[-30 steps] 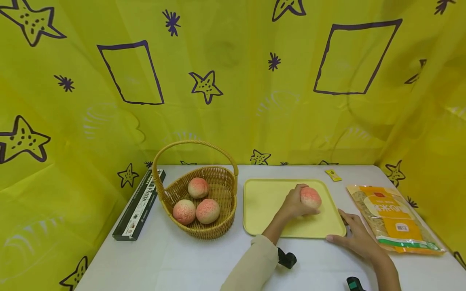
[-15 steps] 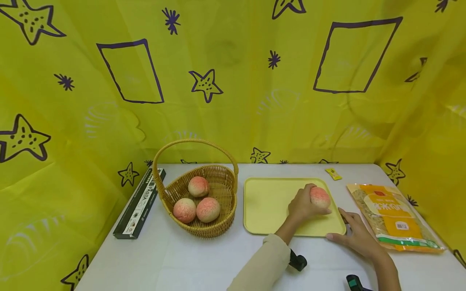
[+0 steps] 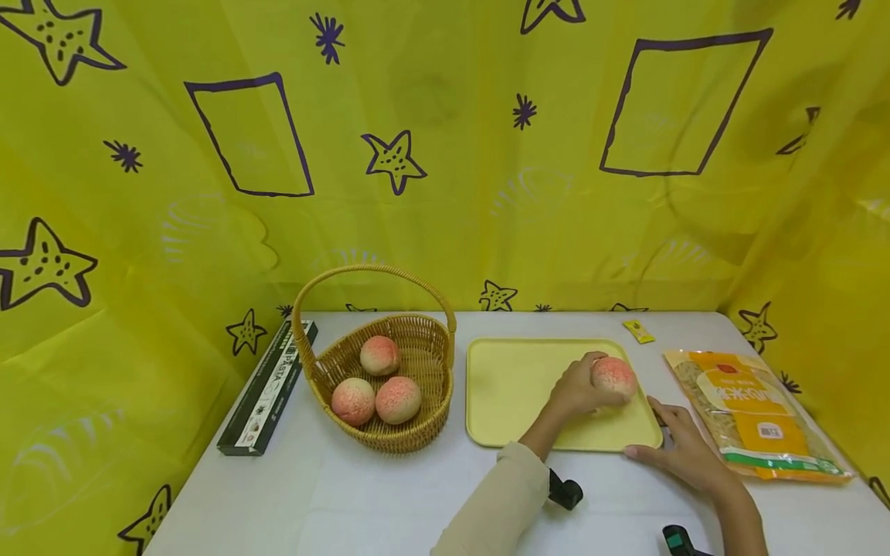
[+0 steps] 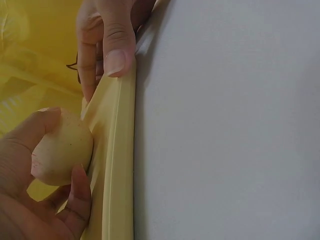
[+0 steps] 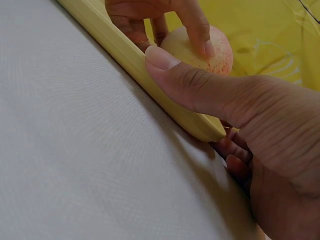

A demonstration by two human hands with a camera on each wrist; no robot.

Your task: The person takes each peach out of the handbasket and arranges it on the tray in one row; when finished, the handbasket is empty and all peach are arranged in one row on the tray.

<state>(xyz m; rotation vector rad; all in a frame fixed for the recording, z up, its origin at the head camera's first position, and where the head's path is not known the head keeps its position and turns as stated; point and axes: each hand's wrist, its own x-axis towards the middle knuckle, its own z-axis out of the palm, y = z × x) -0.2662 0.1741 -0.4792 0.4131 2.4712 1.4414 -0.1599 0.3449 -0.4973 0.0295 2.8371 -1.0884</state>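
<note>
Round pink-and-cream peach (image 3: 614, 378) held by the left hand (image 3: 579, 388), over the three-o'clock side of the pale-yellow rectangular tray (image 3: 514, 386). Right hand (image 3: 677, 452) grips the tray's corner at four o'clock. Brown woven basket (image 3: 399, 443), three similar peaches (image 3: 398, 400) inside: nine o'clock of tray.

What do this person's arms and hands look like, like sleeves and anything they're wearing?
A plain beige sleeve covers part of the left forearm, with a black fitting beside it. No sleeve shows on the right forearm; a black device with a green patch sits near it. The left hand and right hand wear no gloves.
</note>
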